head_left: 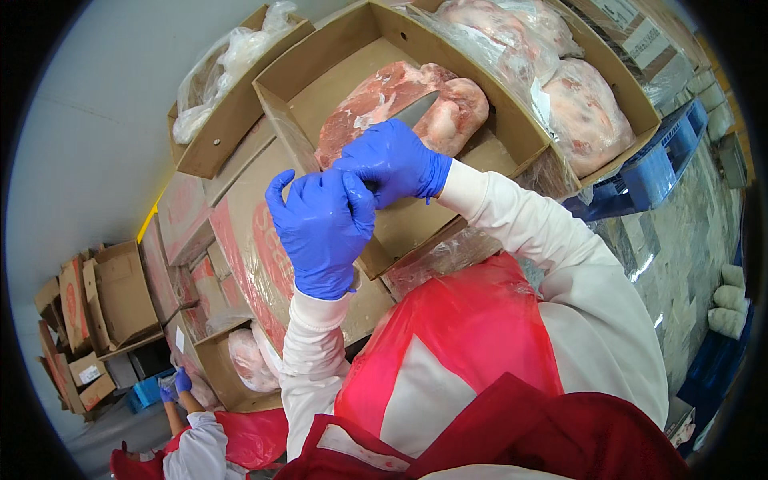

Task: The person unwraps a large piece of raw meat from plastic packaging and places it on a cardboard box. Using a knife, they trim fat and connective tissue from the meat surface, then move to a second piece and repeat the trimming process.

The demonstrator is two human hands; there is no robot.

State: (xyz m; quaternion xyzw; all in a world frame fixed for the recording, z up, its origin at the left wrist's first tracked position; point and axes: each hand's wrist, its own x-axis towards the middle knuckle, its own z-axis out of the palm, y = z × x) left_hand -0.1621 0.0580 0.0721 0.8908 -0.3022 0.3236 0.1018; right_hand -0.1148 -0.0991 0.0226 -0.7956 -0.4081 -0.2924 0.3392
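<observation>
My right hand (pixel 392 162), in a blue glove, is closed around the handle of a knife. The knife's blade (pixel 417 109) lies over a large piece of raw meat (pixel 368 102), red with pale fat, inside an open cardboard box (pixel 298 74). Close against the right hand is my left hand (pixel 322 232), also blue-gloved. Its fingers are loosely bent and apart, the thumb beside the dark handle end; some fingertips are hidden. I see nothing held in it.
Boxes with plastic-wrapped meat (pixel 588 112) and crumpled clear plastic (pixel 240 60) flank the open box. A blue pallet (pixel 640 180) stands at the right. Lower left, a co-worker (pixel 204 448) in a red apron works near cardboard boxes (pixel 120 292).
</observation>
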